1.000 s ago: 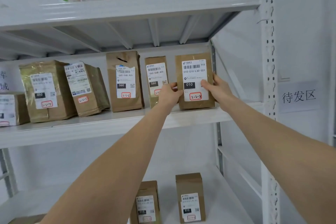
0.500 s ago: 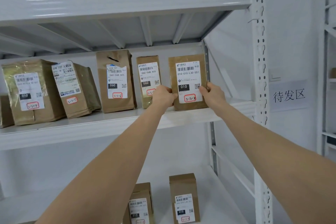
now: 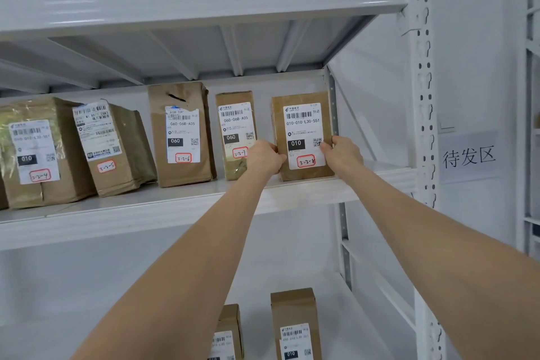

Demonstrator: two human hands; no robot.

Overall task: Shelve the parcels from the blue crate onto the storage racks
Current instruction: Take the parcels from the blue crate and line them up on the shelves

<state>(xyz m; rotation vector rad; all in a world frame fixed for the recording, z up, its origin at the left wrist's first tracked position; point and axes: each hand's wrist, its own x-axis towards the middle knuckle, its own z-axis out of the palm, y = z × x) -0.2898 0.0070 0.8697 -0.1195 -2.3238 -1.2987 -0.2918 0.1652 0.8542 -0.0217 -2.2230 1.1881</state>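
Both the left hand [image 3: 264,156] and right hand [image 3: 342,152] are pinching the 3-2-8 parcel [image 3: 302,114] lower than before, settling it upright on the shelf [image 3: 146,213]; release is nearing

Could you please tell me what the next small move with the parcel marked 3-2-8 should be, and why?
Probably release both hands and draw them back: the parcel already stands upright on the shelf, label outward, last in the row, while the left hand and right hand hold its sides.
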